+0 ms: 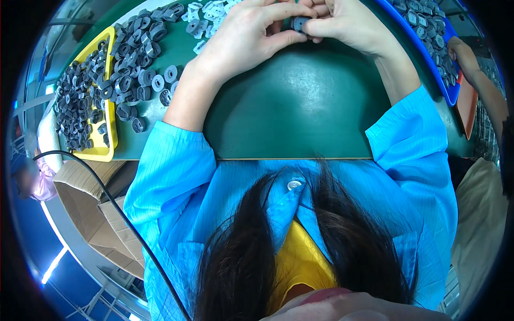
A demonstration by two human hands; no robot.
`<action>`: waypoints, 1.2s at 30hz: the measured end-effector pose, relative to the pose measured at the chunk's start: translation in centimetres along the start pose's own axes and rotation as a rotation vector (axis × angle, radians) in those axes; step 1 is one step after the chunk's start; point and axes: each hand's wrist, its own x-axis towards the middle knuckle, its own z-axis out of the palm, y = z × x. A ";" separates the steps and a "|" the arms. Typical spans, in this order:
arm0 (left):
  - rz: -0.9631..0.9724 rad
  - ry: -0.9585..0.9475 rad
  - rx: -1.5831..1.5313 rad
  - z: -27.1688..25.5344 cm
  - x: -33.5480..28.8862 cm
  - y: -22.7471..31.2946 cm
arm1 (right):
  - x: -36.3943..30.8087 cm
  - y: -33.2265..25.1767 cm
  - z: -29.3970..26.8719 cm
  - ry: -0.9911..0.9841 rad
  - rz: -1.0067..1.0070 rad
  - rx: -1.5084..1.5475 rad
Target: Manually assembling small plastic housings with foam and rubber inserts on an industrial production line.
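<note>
Both my hands meet at the far middle of the green table. Between their fingertips is a small dark grey plastic part (299, 24), rounded, with tiny holes in its face. My left hand (251, 29) is closed on its left side, with thumb and fingers pinching it. My right hand (345, 25) pinches it from the right, thumb on top. The fingers cover most of the part, so its full shape is hidden. Left of my left forearm lies a loose heap of dark grey ring-shaped parts (143, 51). Beyond my left wrist are pale grey-white flat parts (213, 15).
A yellow tray (111, 125) of small dark parts stands at the left table edge. On the right is a blue tray (452, 93) of grey parts, with another person's hand (463, 56) at it and an orange tray (467, 112) nearby. A cardboard box (99, 219) stands below left.
</note>
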 end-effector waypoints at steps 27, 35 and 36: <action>0.081 0.498 0.033 3.1 0.3 -0.1 | 1.5 0.6 1.7 0.008 -0.211 0.348; -0.046 0.315 0.028 2.2 0.5 0.2 | 0.1 -1.7 -2.7 0.361 -0.254 -0.117; -0.044 0.299 -0.030 2.2 0.7 0.0 | -0.9 -3.0 -4.7 0.504 -0.330 -0.311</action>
